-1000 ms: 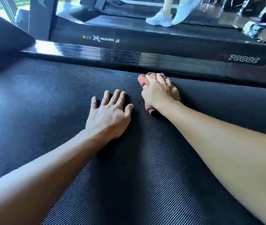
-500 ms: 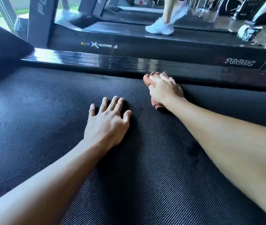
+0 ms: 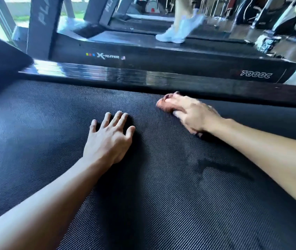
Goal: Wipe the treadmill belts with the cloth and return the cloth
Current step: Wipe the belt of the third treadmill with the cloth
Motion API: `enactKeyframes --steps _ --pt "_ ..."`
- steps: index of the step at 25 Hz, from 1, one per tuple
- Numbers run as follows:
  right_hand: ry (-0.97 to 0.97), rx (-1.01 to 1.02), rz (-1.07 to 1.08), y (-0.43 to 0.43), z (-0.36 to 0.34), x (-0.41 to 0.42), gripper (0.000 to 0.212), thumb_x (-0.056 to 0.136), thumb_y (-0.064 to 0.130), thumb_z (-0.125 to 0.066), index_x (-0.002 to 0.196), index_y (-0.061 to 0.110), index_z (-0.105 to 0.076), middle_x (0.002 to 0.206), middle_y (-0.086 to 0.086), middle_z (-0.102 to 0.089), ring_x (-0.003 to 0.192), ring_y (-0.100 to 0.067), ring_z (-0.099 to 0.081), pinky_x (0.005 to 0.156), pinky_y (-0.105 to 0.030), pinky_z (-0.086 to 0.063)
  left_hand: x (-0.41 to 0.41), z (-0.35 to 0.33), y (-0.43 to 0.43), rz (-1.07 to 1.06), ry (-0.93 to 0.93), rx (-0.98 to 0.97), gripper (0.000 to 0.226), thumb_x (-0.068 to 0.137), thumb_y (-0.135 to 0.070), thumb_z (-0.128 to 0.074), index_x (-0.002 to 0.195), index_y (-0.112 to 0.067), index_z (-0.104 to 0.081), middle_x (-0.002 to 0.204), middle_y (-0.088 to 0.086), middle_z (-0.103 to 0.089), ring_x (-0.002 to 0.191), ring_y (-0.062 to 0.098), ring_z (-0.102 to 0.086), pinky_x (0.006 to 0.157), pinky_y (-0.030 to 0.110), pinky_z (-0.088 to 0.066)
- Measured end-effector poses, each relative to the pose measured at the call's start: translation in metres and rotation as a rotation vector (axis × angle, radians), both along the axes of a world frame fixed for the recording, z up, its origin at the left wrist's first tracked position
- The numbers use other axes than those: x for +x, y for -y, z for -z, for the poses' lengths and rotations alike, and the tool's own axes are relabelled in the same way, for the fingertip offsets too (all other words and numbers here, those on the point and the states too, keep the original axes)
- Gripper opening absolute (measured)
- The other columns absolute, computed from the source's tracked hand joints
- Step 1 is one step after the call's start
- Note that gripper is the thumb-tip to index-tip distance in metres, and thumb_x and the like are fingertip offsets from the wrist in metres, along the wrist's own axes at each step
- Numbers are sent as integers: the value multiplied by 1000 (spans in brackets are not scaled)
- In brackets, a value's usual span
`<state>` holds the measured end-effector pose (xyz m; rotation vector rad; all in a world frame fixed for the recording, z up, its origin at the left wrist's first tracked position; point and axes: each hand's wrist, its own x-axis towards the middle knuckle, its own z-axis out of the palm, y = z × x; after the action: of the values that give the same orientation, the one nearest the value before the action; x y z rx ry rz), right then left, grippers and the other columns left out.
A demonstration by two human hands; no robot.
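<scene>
Two hands are on the belt (image 3: 161,204), apart. Our left hand (image 3: 109,139) lies flat with fingers spread, bracing and holding nothing. Our right hand (image 3: 192,114) is blurred, with fingers curled over the bunched pinkish cloth (image 3: 163,103), pressing it down. The cloth sits at the far edge of the belt, just beside the glossy side rail (image 3: 107,74); we cannot tell if it touches.

Step in hand, we judge: wiping the far strip of this belt. To do it well, bunch the cloth under the palm, press evenly, run long strokes along the rail, overlap passes, and plant the left hand clear of the stroke.

Edges: the rail bounds the far side and a dark housing (image 3: 1,56) rises at far left, so run up to the lip without snagging. There is open belt left, right and near. A darker streak (image 3: 215,166) lies by the right forearm; damp or shadow, we cannot tell. Another treadmill (image 3: 161,56) beyond the rail carries someone's pale shoes (image 3: 177,33), well apart from us.
</scene>
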<state>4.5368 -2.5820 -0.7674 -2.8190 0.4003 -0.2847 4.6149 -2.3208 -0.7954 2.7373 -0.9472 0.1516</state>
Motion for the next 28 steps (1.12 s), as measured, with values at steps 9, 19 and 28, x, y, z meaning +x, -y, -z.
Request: enactKeyframes --steps 9,19,28 --pt "-14 -56 303 -9 -6 -22 50 99 40 -44 147 45 -31 161 12 -19 146 -17 -21 117 -36 -20 -3 -3 -1 -20 -35 0 59 98 -56 -21 153 -34 -15 160 -18 -7 149 10 0 120 45 0" --pt "17 -123 361 -65 4 -80 53 98 39 -46 149 41 -31 161 9 -19 146 -21 -23 117 -33 -19 -6 -6 -2 -17 -44 36 61 98 -57 -20 153 -32 -13 161 -15 -5 149 11 1 120 47 0" --pt "60 -172 310 -95 11 -99 53 96 39 -51 146 45 -34 160 13 -23 146 -18 -25 117 -32 -20 -3 -1 0 -19 -33 38 61 98 -57 -21 153 -32 -16 161 -14 -8 149 12 -1 119 47 -1"
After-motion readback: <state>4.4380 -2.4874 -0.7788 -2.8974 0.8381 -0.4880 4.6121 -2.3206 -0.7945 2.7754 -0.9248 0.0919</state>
